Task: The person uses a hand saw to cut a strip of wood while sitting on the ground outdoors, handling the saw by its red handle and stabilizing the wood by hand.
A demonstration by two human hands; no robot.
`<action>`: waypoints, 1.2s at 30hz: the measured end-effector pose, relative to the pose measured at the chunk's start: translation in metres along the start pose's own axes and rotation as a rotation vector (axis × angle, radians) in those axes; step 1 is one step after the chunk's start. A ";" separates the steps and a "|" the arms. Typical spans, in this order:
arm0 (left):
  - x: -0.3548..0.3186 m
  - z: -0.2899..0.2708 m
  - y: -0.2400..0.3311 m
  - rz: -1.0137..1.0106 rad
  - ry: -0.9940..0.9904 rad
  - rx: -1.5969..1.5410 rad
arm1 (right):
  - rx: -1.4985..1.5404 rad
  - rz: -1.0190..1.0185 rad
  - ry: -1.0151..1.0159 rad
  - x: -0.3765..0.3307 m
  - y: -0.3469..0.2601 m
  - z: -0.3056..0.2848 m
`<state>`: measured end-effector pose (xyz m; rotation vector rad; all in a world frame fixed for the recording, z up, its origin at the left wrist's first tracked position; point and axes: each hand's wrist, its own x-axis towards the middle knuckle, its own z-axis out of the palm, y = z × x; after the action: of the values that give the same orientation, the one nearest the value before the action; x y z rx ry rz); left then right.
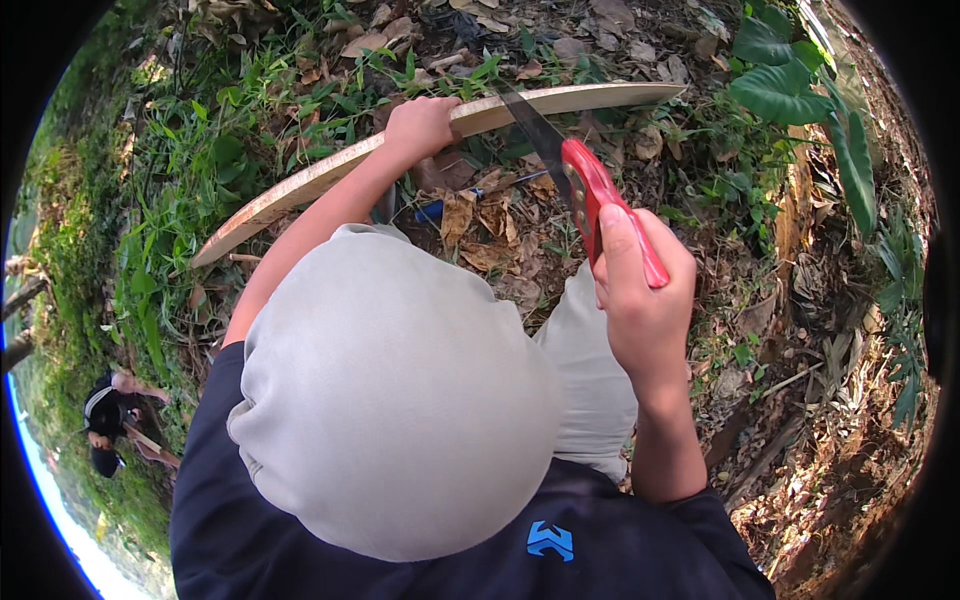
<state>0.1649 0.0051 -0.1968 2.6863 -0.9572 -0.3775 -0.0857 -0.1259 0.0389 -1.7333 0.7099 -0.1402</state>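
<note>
A long, pale curved wooden strip [300, 185] stretches across the ground from lower left to upper right. My left hand [420, 122] grips it near its middle. My right hand [640, 290] is closed around the red handle of a hand saw [590, 185]. The saw's dark blade [535, 125] runs up to the strip and crosses its edge just right of my left hand. My raised knee in light grey cloth [390, 390] fills the middle and hides part of the strip's underside.
Dry leaves [480, 220] and green weeds [200, 130] cover the ground. A blue-handled tool [440, 208] lies under the strip. Broad green leaves [790, 90] stand at upper right. Another person [110, 415] crouches far off at lower left.
</note>
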 end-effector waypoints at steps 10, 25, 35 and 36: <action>-0.011 0.011 -0.001 -0.018 0.026 0.017 | 0.049 0.060 0.022 -0.010 -0.002 -0.015; 0.003 0.005 -0.003 0.021 -0.014 0.031 | -0.068 -0.060 0.038 0.014 0.010 0.013; -0.006 0.020 -0.005 0.036 0.058 0.057 | -0.086 -0.014 -0.020 -0.025 -0.010 -0.025; -0.006 0.018 -0.004 0.026 0.035 0.060 | -0.106 -0.012 -0.028 -0.027 -0.011 -0.029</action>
<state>0.1573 0.0092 -0.2140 2.7211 -1.0082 -0.2999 -0.1161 -0.1344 0.0652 -1.8370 0.6964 -0.0877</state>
